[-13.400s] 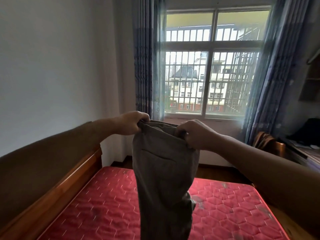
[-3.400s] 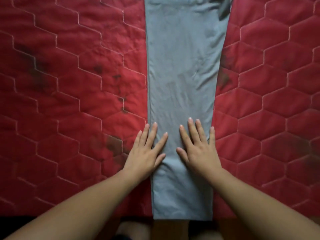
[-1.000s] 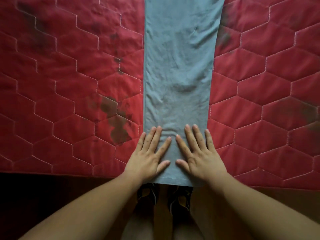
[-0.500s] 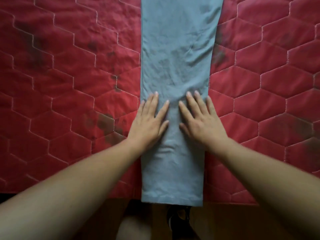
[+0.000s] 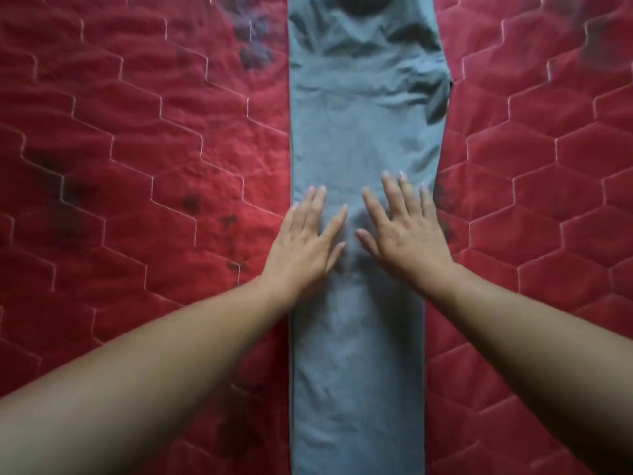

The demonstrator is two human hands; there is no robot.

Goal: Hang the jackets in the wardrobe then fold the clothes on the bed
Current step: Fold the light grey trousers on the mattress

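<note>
Near edge, both sides: 2 bare forearms [image 5: 154, 378] reach in from the lower corners and converge toward the middle.
Near centre: grey-blue trousers [image 5: 356, 365] lie flat on the bed as 1 long narrow strip that runs from the near edge to the far edge. This near stretch is fairly smooth.
Left hand [image 5: 301, 245]: open and palm down, with straight, slightly spread fingers. It presses on the left edge of the trousers, where the fabric meets the mattress.
Right hand [image 5: 407, 234]: open and palm down, fingers spread, flat on the right half of the trousers. It lies just beside the left hand, thumbs close but apart, and reaches a little farther.
Either side: a red quilted mattress [image 5: 137, 159] with pale hexagon stitching lies under the trousers.
Left of the strip: dark stains [image 5: 253, 49] mark the mattress, some near the left hand and others far.
Far centre: the trousers widen here and are creased and rumpled, with a dark fold at the right edge.
</note>
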